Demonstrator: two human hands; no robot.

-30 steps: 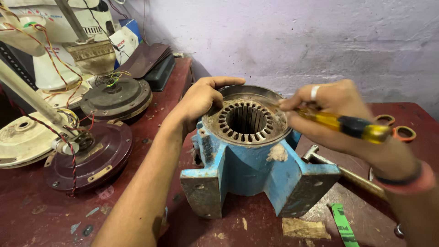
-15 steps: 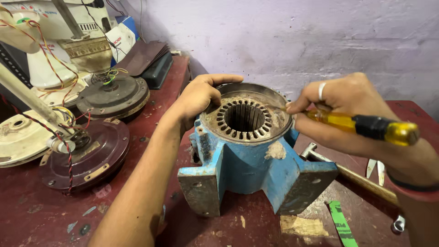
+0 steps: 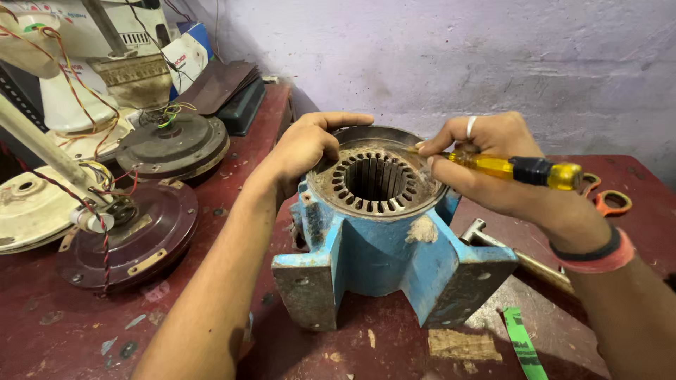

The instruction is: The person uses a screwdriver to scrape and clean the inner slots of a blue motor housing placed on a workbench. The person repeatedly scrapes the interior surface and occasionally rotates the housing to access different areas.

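A blue motor housing [image 3: 380, 260] stands on the dark red bench, its slotted stator core [image 3: 377, 181] facing up. My left hand [image 3: 306, 148] grips the housing's upper left rim. My right hand [image 3: 493, 165], with a ring on one finger, holds a screwdriver with a yellow and black handle [image 3: 524, 169]. Its shaft points left to the right rim of the stator core; the tip is hidden by my fingers.
Dismantled ceiling fan motors [image 3: 123, 232] [image 3: 172, 144] with loose wires lie at the left. Orange-handled scissors [image 3: 609, 200] and a metal tool [image 3: 521, 257] lie right of the housing. A green strip [image 3: 521, 345] lies at the front right. A purple wall stands behind.
My right hand with the screwdriver has shifted slightly left and lower toward the stator's rim. My left hand stays on the housing.
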